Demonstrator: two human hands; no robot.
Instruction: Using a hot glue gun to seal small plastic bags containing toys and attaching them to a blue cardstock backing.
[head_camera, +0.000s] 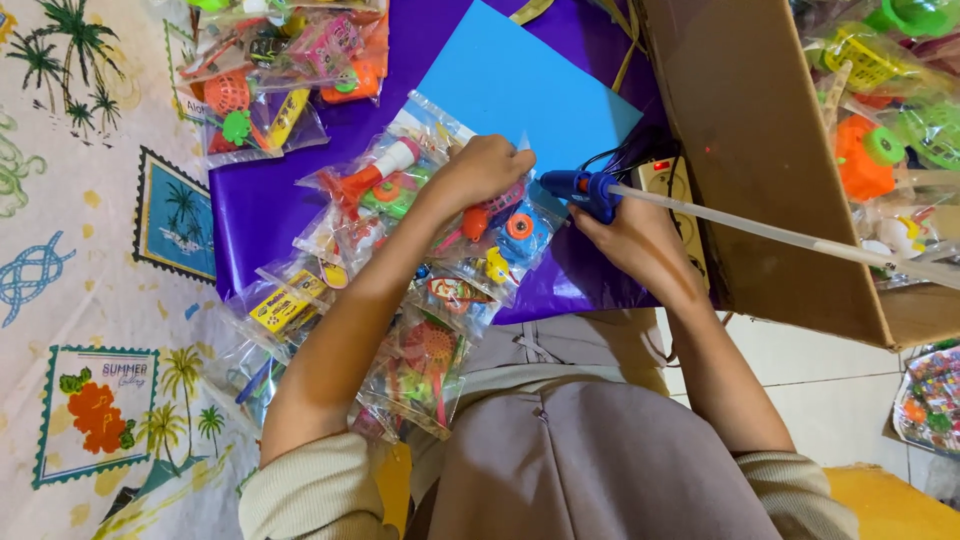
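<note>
My left hand (482, 170) is closed and presses down on a clear plastic packet of small colourful toys (440, 215), near the corner of a light blue card sheet (520, 90). My right hand (635, 235) grips a blue glue gun (580, 188) with a long translucent glue stick (780, 235) poking out its back to the right. The gun's nozzle points left, close to my left hand's knuckles. Both rest over a purple sheet (260, 200).
More toy packets (275, 80) lie at the top left and several (300, 300) near my lap. A big cardboard box (770, 150) filled with toy packets stands at right, a power strip (665, 180) beside it. A patterned mat (90, 250) covers the floor.
</note>
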